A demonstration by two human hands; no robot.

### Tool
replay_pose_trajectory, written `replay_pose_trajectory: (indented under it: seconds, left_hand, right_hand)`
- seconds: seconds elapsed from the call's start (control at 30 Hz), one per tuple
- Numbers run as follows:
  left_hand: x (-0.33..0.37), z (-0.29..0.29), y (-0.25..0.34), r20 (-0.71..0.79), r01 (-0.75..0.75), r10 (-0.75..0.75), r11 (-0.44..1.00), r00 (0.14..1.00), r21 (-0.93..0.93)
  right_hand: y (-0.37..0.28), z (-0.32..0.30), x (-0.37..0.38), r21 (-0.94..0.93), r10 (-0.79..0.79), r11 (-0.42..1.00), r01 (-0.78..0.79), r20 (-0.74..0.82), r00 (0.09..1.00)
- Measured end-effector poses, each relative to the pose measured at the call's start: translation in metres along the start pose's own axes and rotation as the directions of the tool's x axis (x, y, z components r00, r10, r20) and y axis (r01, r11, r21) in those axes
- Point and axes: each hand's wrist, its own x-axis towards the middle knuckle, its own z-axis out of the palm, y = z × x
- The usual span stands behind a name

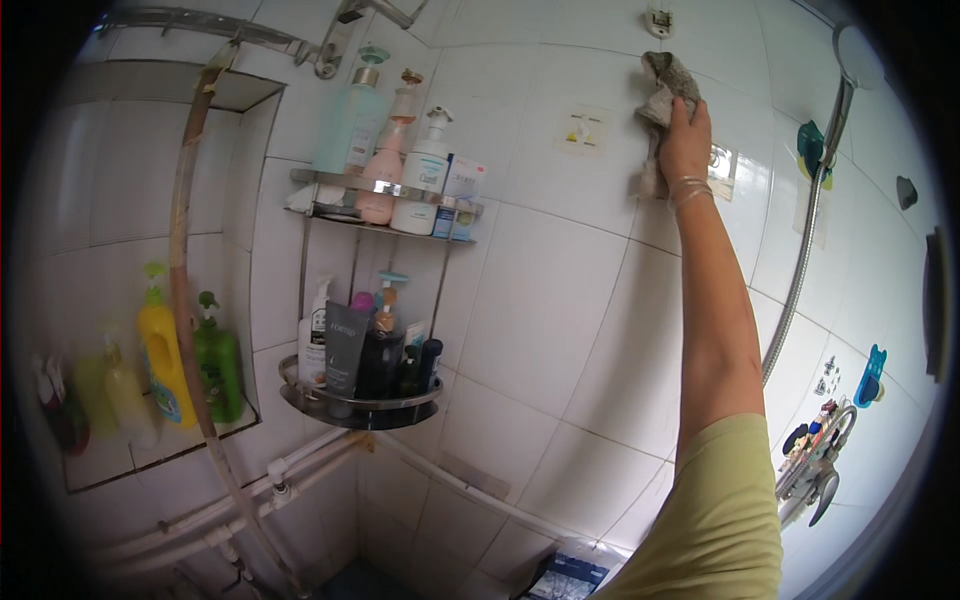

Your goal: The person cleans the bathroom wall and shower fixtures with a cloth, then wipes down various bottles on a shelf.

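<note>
My right hand (686, 145) reaches high up the white tiled wall (560, 300), the arm stretched out in a yellow-green sleeve. Its fingers are closed on a grey-brown cloth (668, 85), which lies bunched against the tiles. Part of the cloth hangs down to the left of the wrist. A thin bracelet (690, 188) circles that wrist. Just above the cloth, a small hook (659, 22) is fixed to the wall. An adhesive hook pad (581, 130) sits to the left, and another (722, 172) is partly behind the hand. My left hand is out of view.
A two-tier metal corner rack (360, 410) holds several bottles and tubes. More bottles, including a yellow one (165, 350), stand in a recess behind a slanting wooden pole (186, 190). At right hang a metal shower hose (803, 255) and a tap (822, 485). White pipes (300, 458) run low.
</note>
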Motion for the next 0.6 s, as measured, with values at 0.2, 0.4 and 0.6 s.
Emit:
replay_pose_trajectory:
  seconds: [0.2,0.4,0.6]
  left_hand:
    - [-0.003,0.061,0.057,0.047,0.128,-0.124,0.987,0.991,-0.095]
    - [-0.008,0.091,0.091,0.001,0.155,-0.156,0.98,0.988,-0.124]
    - [-0.028,0.105,0.126,-0.276,0.115,-0.091,0.991,0.957,0.073]
  right_hand:
    - [0.008,-0.033,-0.061,0.187,-0.004,0.981,-0.055,0.297,0.955]
    - [0.042,-0.127,-0.15,-0.004,-0.265,0.948,0.318,0.542,0.797]
    - [0.106,-0.134,-0.032,-0.34,-0.226,0.916,0.214,0.006,0.974]
